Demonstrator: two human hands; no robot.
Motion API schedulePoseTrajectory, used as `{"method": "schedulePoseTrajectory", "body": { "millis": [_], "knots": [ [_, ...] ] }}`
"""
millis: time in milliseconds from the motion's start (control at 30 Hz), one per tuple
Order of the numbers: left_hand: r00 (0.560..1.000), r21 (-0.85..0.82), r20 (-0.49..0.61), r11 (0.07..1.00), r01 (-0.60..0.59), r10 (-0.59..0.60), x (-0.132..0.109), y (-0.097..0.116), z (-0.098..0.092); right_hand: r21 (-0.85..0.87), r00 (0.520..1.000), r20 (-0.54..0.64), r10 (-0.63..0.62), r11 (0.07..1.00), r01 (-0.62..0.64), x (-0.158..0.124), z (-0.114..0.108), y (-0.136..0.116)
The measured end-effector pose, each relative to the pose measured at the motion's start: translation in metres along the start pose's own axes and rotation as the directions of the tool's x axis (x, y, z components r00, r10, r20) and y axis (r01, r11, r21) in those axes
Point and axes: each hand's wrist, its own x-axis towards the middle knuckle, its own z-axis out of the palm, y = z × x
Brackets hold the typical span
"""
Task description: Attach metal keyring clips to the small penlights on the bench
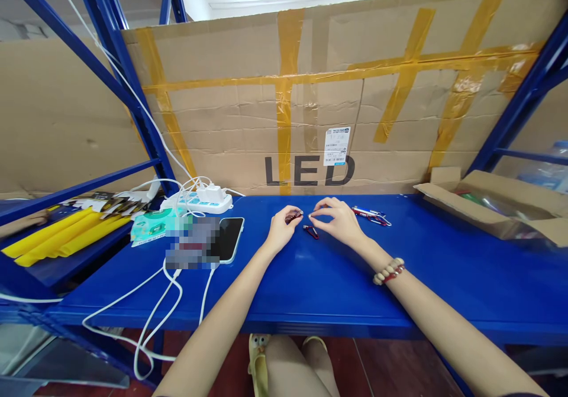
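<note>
My left hand [281, 231] is closed around a small dark red piece [293, 216] that looks like a carabiner, mostly covered by the fingers. Just across from it, my right hand [339, 222] pinches thumb and forefinger together at a tiny pale item, too small to name. The two hands are close but apart, above the blue shelf top [284, 299]. Between them a red carabiner [311, 232] lies on the surface. Beyond my right hand lies a small group of blue, white and red pieces [373, 215], carabiner-like in part.
At left are a phone [231, 240], a white power strip [219, 203] with cables and a green packet [148, 226]. An open cardboard box [477, 210] stands at right. A large taped carton [244, 125] marked LED closes off the back. Blue posts [146, 125] frame the shelf.
</note>
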Motion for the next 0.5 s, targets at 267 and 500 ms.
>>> {"method": "schedulePoseTrajectory", "body": {
  "millis": [267,500],
  "knots": [
    [0.997,0.052,0.079,0.998,0.022,-0.026,-0.0034,0.0021,0.0015,0.045,0.996,-0.002,-0.087,0.995,0.087,0.0013,-0.0032,-0.0051],
    [0.995,0.062,0.075,0.996,0.064,-0.069,-0.0010,-0.0062,0.0018,0.118,0.994,0.065,-0.083,0.990,0.075,0.0005,-0.0025,-0.0039]
  ]
}}
